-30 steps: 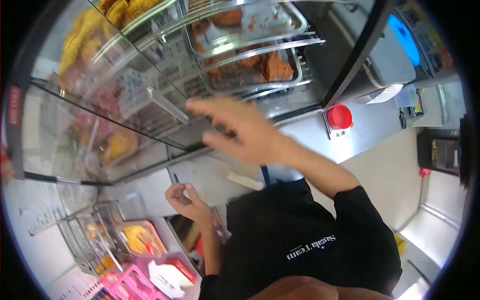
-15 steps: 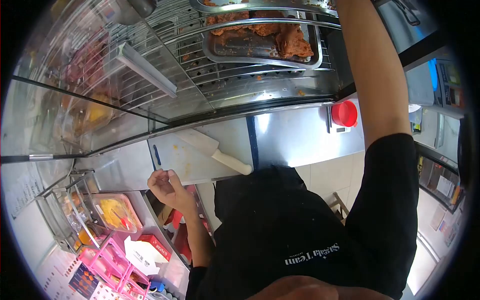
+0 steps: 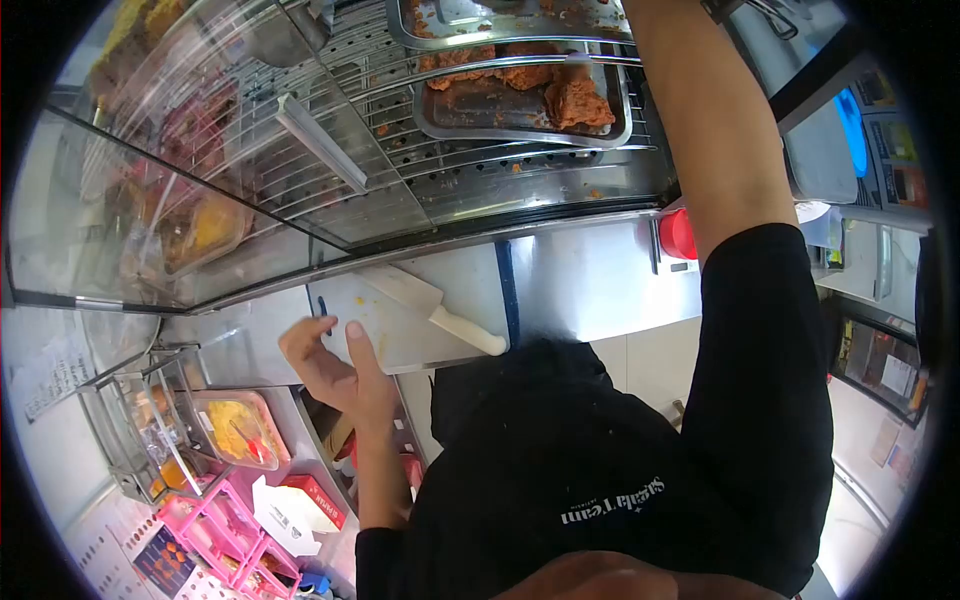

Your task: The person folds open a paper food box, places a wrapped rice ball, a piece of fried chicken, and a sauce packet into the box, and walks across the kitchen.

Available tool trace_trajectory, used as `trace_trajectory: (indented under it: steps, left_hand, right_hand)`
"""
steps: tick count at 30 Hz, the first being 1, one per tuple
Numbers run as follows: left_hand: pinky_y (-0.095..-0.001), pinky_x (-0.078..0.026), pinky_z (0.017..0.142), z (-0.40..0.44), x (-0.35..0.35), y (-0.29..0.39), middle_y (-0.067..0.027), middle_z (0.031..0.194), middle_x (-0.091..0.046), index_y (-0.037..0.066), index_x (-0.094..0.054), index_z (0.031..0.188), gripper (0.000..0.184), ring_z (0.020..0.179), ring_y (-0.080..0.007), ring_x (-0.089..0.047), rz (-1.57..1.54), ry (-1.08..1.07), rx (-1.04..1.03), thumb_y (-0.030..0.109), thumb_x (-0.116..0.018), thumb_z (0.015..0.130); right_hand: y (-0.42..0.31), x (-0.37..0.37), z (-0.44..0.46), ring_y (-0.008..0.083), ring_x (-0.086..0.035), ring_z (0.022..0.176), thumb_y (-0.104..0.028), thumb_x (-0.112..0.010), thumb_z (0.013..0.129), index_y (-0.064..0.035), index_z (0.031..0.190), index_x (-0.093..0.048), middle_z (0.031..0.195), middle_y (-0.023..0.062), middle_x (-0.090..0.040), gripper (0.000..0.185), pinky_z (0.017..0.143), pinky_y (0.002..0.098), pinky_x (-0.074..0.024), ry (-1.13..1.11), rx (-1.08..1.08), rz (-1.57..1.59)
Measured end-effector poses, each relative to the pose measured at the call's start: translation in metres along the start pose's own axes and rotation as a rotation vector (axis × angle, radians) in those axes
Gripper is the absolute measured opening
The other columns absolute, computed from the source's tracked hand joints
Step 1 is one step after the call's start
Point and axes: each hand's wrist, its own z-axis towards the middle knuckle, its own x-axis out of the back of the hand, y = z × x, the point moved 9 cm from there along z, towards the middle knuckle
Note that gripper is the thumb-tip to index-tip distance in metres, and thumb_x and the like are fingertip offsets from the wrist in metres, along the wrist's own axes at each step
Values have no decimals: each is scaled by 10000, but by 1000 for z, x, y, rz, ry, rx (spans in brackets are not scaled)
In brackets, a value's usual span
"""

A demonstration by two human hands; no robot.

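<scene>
My left hand [image 3: 335, 375] is raised by the near left corner of a white cutting board [image 3: 455, 270], thumb and fingers apart, holding nothing. A cleaver with a white handle [image 3: 467, 330] lies on the board, its blade pointing to the far left. A thin blue object [image 3: 322, 308] sits at the board's left edge, close to my fingers. My right forearm [image 3: 720, 140] reaches up into the glass display case, and its hand is beyond the top of the view. Beside that arm, a metal tray [image 3: 470, 122] holds browned fried meat pieces [image 3: 580, 104] on a wire rack.
A glass case panel [image 3: 170, 230] slants across the left. A red round container [image 3: 678, 235] stands beside a small scale on the steel counter [image 3: 590, 290]. At lower left are a plastic tub of yellow food [image 3: 240, 428], a red and white box [image 3: 310, 503] and a pink rack [image 3: 225, 530].
My left hand has opened wider, its fingers moving away from the thumb. My right forearm has shifted left and farther up. The whole view has shifted slightly.
</scene>
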Motion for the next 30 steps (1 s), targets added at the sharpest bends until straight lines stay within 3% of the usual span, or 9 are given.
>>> trace_trajectory:
  steps: [3,6,9,12,15,21,23,30]
  left_hand:
    - [-327,-408,903,32,-21,39,-85,1072,-524,12,-517,1125,294,981,-179,-517,11,-36,-200,-30,-640,861]
    - [-347,-386,926,58,-48,55,-104,1069,-505,-7,-507,1239,420,1037,-217,-493,16,-60,-140,34,-666,852]
    - [-351,-402,923,75,-73,64,-115,1142,-498,6,-406,1421,646,1092,-230,-493,-52,-109,-24,40,-677,836]
    - [-361,-425,940,73,-90,69,-124,1198,-463,26,-309,1503,790,1121,-240,-483,-85,-201,-54,18,-674,802]
    - [-381,-458,990,72,-89,65,-132,1322,-395,51,-300,1515,813,1172,-244,-473,-52,-276,-11,0,-674,794]
    - [-384,-436,986,65,-109,81,-171,1235,-425,2,-255,1528,856,1155,-282,-476,-29,-386,-126,-105,-535,727]
    - [-388,-428,999,60,-126,97,-185,1254,-420,-4,-243,1531,850,1163,-293,-479,-16,-505,-167,-130,-486,726]
    - [-381,-382,1054,40,-199,150,-213,1330,-400,-13,-210,1540,857,1168,-320,-497,-210,-803,-275,-179,-411,724]
  right_hand:
    - [3,6,0,188,-635,895,-226,-699,855,-27,1258,-593,1030,97,-672,462,791,304,-491,23,-11,20]
    - [8,16,-5,185,-635,897,-228,-704,850,-23,1259,-593,1036,96,-672,470,794,301,-490,65,-34,69]
    - [13,32,-17,182,-635,898,-230,-708,846,-20,1260,-592,1042,94,-672,479,796,299,-489,143,-64,158]
    - [18,57,-44,179,-635,900,-231,-713,842,-16,1261,-592,1048,93,-672,487,799,296,-488,245,-104,296]
    - [21,78,-88,177,-634,902,-233,-718,837,-12,1262,-591,1054,92,-671,495,802,294,-487,318,-156,511]
    - [-4,88,-199,181,-656,894,-187,-761,807,13,1257,-550,1011,130,-687,536,845,288,-497,272,-260,1017]
    - [-11,93,-226,168,-642,951,-139,-821,735,47,1281,-516,1064,139,-670,652,871,290,-494,255,-304,1175]
    - [-15,129,-288,166,-615,1004,-68,-800,733,45,1306,-488,1093,124,-650,662,915,296,-469,332,-311,1151]
